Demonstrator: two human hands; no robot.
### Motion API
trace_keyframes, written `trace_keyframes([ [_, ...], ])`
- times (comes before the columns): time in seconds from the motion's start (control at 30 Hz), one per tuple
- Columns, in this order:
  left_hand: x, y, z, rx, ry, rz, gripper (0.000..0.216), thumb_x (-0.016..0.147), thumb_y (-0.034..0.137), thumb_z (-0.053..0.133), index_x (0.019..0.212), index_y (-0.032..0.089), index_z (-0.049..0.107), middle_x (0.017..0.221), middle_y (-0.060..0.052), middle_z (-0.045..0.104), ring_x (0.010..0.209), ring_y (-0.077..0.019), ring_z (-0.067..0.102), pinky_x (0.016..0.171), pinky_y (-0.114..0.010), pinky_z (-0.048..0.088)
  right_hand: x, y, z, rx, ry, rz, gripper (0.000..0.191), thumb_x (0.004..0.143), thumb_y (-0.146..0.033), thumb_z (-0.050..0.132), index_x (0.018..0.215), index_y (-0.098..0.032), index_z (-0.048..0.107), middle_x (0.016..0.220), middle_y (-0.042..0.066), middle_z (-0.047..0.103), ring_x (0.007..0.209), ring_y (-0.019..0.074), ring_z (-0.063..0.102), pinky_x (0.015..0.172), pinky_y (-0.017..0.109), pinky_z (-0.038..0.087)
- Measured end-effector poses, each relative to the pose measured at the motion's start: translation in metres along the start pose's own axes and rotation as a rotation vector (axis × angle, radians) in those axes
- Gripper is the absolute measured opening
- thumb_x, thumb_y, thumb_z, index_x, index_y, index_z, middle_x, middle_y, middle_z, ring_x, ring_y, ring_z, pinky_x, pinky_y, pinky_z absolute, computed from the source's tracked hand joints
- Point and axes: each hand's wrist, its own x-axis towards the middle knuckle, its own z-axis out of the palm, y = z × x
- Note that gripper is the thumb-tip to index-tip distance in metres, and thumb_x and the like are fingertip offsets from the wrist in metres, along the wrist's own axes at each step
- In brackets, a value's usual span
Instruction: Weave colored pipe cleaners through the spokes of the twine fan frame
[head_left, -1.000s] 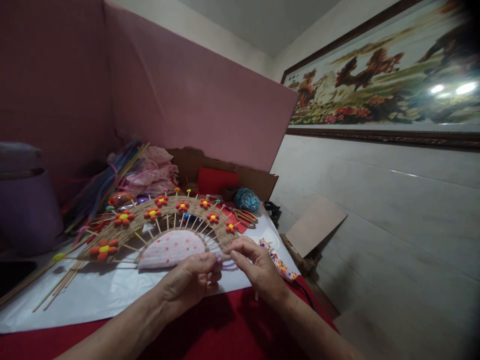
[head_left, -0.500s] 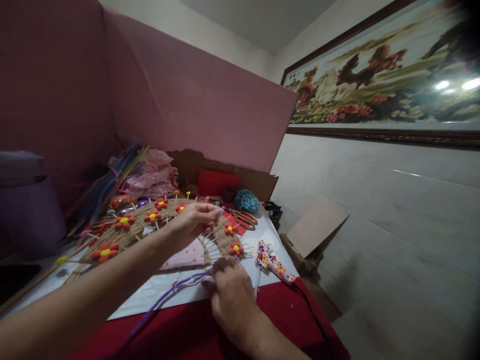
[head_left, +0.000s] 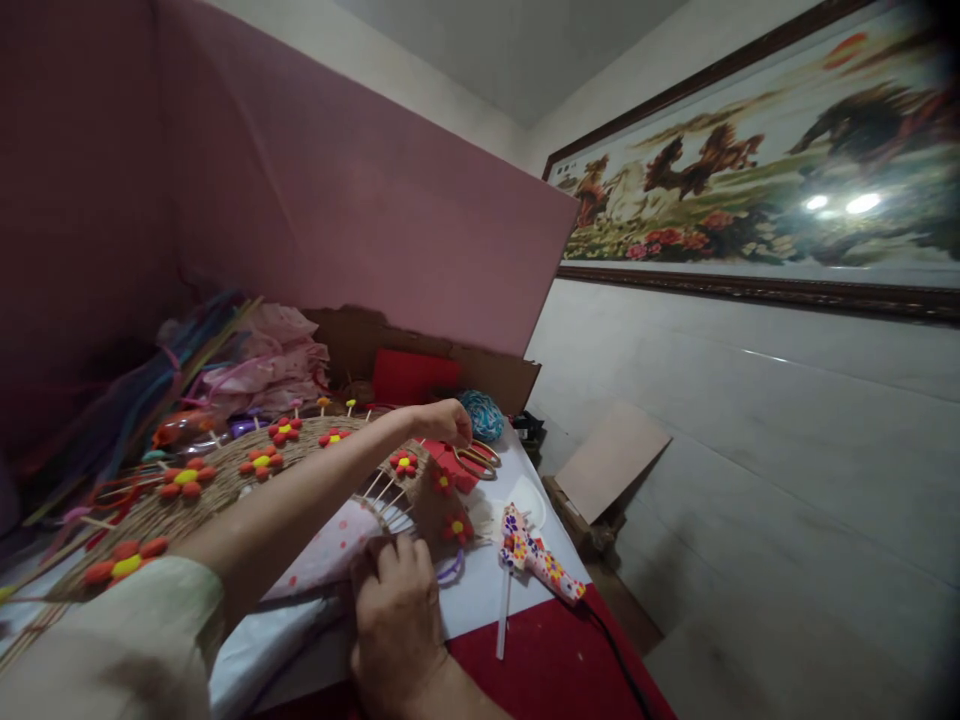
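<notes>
We see the left hand (head_left: 450, 424) near the blue yarn (head_left: 483, 416) and the right hand (head_left: 399, 612) by the spotted cloth (head_left: 330, 550), but cannot tell whether either grip pinches anything.

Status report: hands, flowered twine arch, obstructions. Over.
Left hand near gold-handled scissors; right hand at polka-dot cloth, contact unclear. Flowered twine arch partly hidden by left forearm. Glue gun right of both hands.

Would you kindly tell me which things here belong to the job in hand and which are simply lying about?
Likely in the job:
woven twine fan, beside the right hand
gold-handled scissors, near the left hand
floral glue gun, perhaps

Likely just lying about:
blue yarn ball
crumpled pink material
red sheet
</notes>
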Motion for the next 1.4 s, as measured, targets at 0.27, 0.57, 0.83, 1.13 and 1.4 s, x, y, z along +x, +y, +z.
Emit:
trace_keyframes([
  [0.27,0.035,-0.009,0.005,0.234,-0.344,-0.106,0.031,0.086,0.031,0.053,0.112,0.014,0.053,0.113,-0.007,0.056,0.094,-0.0216,0.057,0.078,-0.040,0.050,0.000,0.001,0.019,-0.082,0.110,-0.026,0.035,0.062,-0.021,0.066,0.094,-0.010,0.060,0.095,0.015,0.060,0.078,0.0268,0.049,0.065,0.042,0.036],
  [0.57,0.049,-0.022,0.012,0.236,-0.437,-0.081,0.030,0.086,0.031,0.053,0.111,0.015,0.054,0.113,-0.007,0.056,0.095,-0.0220,0.057,0.079,-0.040,0.050,0.001,-0.001,0.024,-0.121,0.153,-0.009,0.018,0.066,-0.017,0.065,0.083,-0.013,0.061,0.085,0.011,0.059,0.074,0.0236,0.048,0.062,0.038,0.037],
  [0.83,0.056,-0.030,0.010,0.268,-0.488,-0.054,0.030,0.086,0.031,0.053,0.111,0.015,0.054,0.113,-0.007,0.056,0.095,-0.0218,0.057,0.079,-0.040,0.050,0.004,0.001,0.026,-0.080,0.258,-0.062,0.020,0.062,-0.022,0.067,0.078,-0.012,0.061,0.079,0.011,0.060,0.068,0.0238,0.048,0.058,0.038,0.037],
  [1.13,0.059,-0.036,0.011,0.290,-0.526,-0.061,0.030,0.086,0.031,0.053,0.110,0.014,0.055,0.112,-0.007,0.057,0.094,-0.0210,0.058,0.078,-0.039,0.050,0.004,0.001,0.032,-0.137,0.201,-0.043,0.009,0.071,-0.015,0.061,0.080,-0.013,0.062,0.080,0.012,0.059,0.069,0.0226,0.049,0.059,0.037,0.038],
  [1.4,0.058,-0.037,0.013,0.287,-0.523,-0.066,0.030,0.086,0.031,0.053,0.110,0.014,0.055,0.111,-0.007,0.057,0.093,-0.0212,0.058,0.077,-0.039,0.050,0.005,0.002,0.036,-0.133,0.234,-0.044,0.004,0.072,-0.013,0.058,0.076,-0.013,0.061,0.080,0.013,0.060,0.068,0.0229,0.049,0.058,0.038,0.038],
])
